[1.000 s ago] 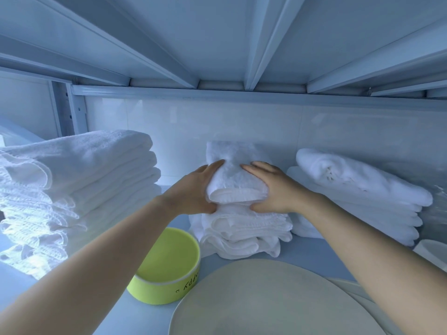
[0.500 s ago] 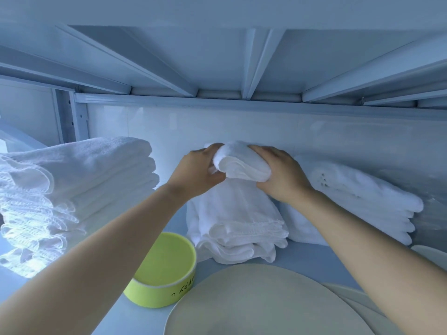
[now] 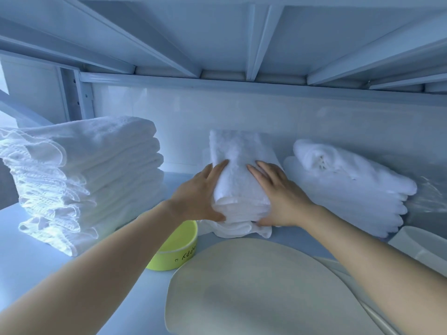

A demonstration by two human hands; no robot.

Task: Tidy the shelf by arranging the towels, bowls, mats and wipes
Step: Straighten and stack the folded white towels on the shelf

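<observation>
A tall towel stack (image 3: 92,175) sits on the shelf (image 3: 29,250) at the left of the frame. A green bowl (image 3: 176,257) is just below the middle. The left hand (image 3: 200,197) and right hand (image 3: 278,197), fingers flat and straight, press the 2 sides of the middle towel pile (image 3: 239,170). Another towel pile (image 3: 350,189) lies at the right.

Cool, bluish daylight fills the scene. It is strongest from the left, where the frilled edges of the left towel stack (image 3: 84,180) glow almost blown out. White cloth farther right loses texture in the even brightness. Soft shadows lie between the ribs of the upper shelf (image 3: 217,32). The plastic wrap (image 3: 428,197) at far right seems to catch faint glare. Wide-angle distortion bends lines near the edges, and the near corners look slightly soft.
</observation>
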